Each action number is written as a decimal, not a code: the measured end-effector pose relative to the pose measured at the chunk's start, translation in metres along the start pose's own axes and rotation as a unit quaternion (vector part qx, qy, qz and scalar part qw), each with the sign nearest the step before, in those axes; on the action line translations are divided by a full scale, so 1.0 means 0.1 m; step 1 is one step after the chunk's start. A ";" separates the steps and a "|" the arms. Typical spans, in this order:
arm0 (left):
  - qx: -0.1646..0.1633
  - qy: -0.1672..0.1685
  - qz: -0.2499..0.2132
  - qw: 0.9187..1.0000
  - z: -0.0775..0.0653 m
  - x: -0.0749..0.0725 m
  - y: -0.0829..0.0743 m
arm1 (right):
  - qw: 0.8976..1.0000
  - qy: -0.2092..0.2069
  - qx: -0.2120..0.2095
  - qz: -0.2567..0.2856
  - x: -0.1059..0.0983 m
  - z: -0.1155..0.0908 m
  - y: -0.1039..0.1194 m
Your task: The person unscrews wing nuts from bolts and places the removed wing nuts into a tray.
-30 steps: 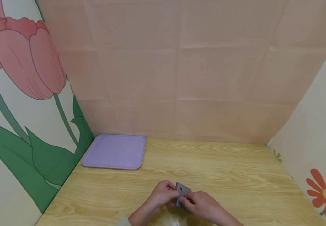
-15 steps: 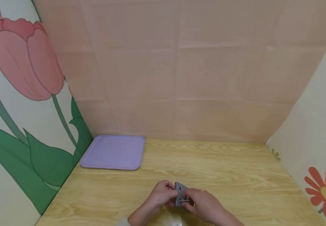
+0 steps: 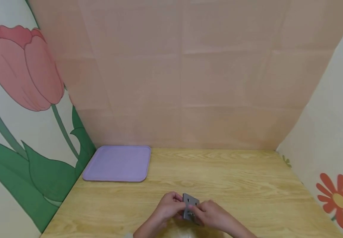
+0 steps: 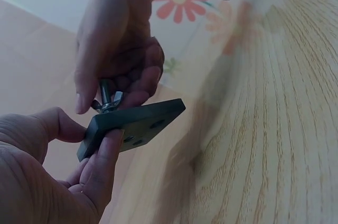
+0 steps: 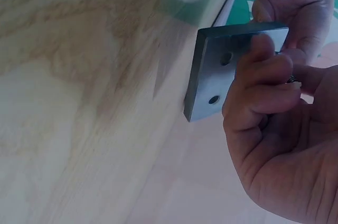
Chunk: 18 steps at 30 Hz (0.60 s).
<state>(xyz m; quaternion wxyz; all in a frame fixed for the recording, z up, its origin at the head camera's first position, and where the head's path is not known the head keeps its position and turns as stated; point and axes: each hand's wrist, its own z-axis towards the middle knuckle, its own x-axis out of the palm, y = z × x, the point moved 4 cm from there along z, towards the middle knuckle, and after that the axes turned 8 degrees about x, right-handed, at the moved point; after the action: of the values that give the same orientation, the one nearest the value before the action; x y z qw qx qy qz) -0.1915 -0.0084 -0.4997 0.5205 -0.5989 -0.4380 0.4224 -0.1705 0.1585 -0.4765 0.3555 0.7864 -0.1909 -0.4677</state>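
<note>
My left hand [image 3: 169, 206] pinches one edge of a small grey metal plate [image 4: 140, 118] with several round holes, held tilted above the table. A bolt [image 4: 105, 87] sticks out of the plate's face, carrying a wing nut [image 4: 110, 104]. My right hand [image 3: 214, 215] is at that wing nut, its thumb beside one wing and the other fingers curled around the far side. In the right wrist view those curled fingers [image 5: 264, 84] cover part of the plate and most of the nut. How far the nut sits from the plate is hard to tell.
A light purple tray [image 3: 118, 163] lies at the back left of the wood-grain table [image 3: 233, 178]. Behind the table hangs a pinkish-brown sheet [image 3: 183, 79], with flower-printed walls on both sides. Something clear and shiny shows faintly at the head view's bottom edge.
My right thumb and fingers shift around the wing nut; half a second ago the bolt showed between them, now the thumb lies higher over the plate. My left hand keeps its pinch.
</note>
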 end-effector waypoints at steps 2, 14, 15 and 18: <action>0.002 0.001 0.001 1.000 0.00 0.01 -0.01 | 1.000 0.007 0.011 0.019 0.01 0.00 -0.02; -0.020 -0.001 0.020 1.000 0.00 -0.01 -0.05 | 0.994 0.017 0.056 0.090 0.04 -0.02 -0.05; -0.023 -0.001 0.023 0.999 0.00 -0.01 -0.04 | 0.994 0.020 0.060 0.088 0.04 -0.02 -0.05; -0.020 -0.002 0.021 1.000 -0.01 0.00 -0.05 | 0.996 0.020 0.048 0.071 0.03 -0.02 -0.04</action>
<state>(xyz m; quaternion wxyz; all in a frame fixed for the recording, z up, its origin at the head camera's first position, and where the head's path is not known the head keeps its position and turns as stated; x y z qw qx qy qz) -0.1908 -0.0085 -0.4951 0.4987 -0.6169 -0.4351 0.4258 -0.1675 0.1598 -0.4812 0.3533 0.7964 -0.2617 -0.4152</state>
